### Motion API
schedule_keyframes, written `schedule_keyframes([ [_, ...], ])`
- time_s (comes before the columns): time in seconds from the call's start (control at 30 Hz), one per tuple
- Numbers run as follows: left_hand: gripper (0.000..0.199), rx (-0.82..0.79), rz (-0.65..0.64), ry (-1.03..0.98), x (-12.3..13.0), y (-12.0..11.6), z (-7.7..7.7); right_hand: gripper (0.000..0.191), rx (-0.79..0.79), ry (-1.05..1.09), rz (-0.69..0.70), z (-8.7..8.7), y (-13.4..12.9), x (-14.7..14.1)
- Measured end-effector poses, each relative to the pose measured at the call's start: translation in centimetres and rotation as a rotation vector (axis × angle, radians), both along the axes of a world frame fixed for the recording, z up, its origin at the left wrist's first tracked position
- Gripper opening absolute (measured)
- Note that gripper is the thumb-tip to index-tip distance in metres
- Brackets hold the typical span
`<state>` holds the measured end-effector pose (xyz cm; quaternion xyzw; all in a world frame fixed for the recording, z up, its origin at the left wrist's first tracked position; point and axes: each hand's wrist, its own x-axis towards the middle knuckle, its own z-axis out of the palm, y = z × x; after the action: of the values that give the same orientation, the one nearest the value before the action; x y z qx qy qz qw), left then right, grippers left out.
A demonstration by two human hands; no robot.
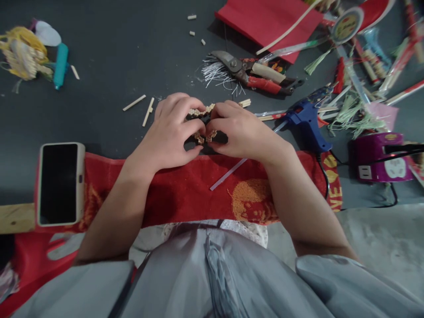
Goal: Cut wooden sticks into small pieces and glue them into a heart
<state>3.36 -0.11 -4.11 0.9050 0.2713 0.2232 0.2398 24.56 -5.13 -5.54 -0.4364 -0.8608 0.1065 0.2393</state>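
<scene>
Near the middle of the dark table, my left hand (177, 130) and my right hand (236, 130) meet around a small beige ring-like piece (195, 113) made of short stick bits. Fingers of both hands are curled onto it from either side, and they hide much of it. Its lower part shows between the thumbs and fingers. Both wrists lie over a red towel (185, 194) with orange patterns. A thin translucent stick (228, 174) rests across the towel, below my right hand.
Pruning shears (251, 73) lie beyond my hands, below red paper (265, 22). At the right are a blue glue gun (308, 123), a purple power socket (379, 157) and cords. A phone (59, 183) lies left. Loose sticks (134, 102) and a teal tube (61, 66) lie farther left.
</scene>
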Motion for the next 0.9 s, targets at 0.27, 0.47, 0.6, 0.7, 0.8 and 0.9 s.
schedule_keyframes([
  [0.27, 0.043, 0.205, -0.035, 0.072, -0.7, 0.2, 0.3, 0.017, -0.049, 0.010, -0.014, 0.1, 0.0, -0.3],
  [0.47, 0.027, 0.153, 0.011, 0.216, -1.1, 0.3, 0.8, 0.014, -0.109, 0.000, -0.041, 0.0, 0.0, -1.0],
  [0.6, 0.016, 0.179, 0.009, 0.210, -1.1, 0.6, 0.5, 0.009, -0.109, -0.010, -0.064, 0.0, 0.0, -1.5],
  [0.7, 0.013, 0.208, 0.008, 0.206, -1.2, 0.7, 0.4, 0.008, -0.119, -0.012, -0.085, 0.1, -0.1, -1.7],
  [0.8, 0.012, 0.211, 0.003, 0.200, -1.3, 0.7, 0.4, 0.009, -0.142, -0.008, -0.103, 0.3, -0.2, -1.8],
  [0.9, 0.012, 0.186, -0.005, 0.185, -1.4, 0.7, 0.3, 0.009, -0.153, 0.005, -0.115, 0.2, -0.3, -1.9],
])
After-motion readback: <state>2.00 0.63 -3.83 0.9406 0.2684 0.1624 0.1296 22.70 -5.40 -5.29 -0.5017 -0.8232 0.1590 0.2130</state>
